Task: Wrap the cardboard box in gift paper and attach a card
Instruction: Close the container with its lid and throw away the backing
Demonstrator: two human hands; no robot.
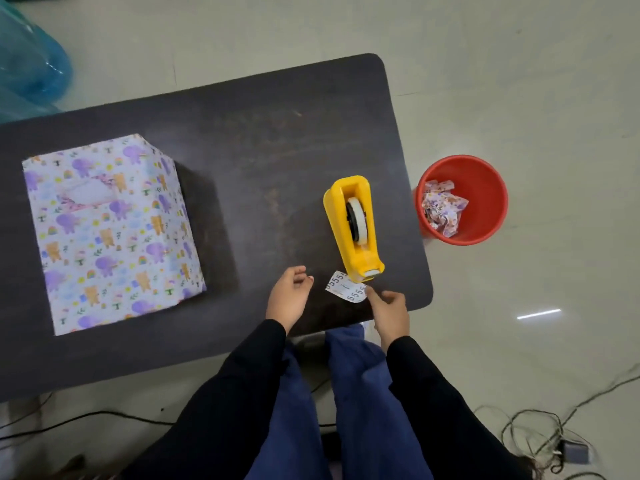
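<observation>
The box (110, 233), fully covered in pale gift paper printed with purple elephants and orange bears, stands on the left of the dark table (263, 140). A small white card (346, 286) with printed digits lies flat near the table's front right edge, just below the nose of a yellow tape dispenser (353, 226). My right hand (389, 311) touches the card's lower right corner with a fingertip. My left hand (290, 296) hovers to the card's left, fingers loosely curled, holding nothing.
A red bin (485, 188) holding gift paper scraps stands on the floor right of the table. Blue plastic sheeting (27, 64) lies at the far left. Cables (540, 427) trail on the floor at the lower right.
</observation>
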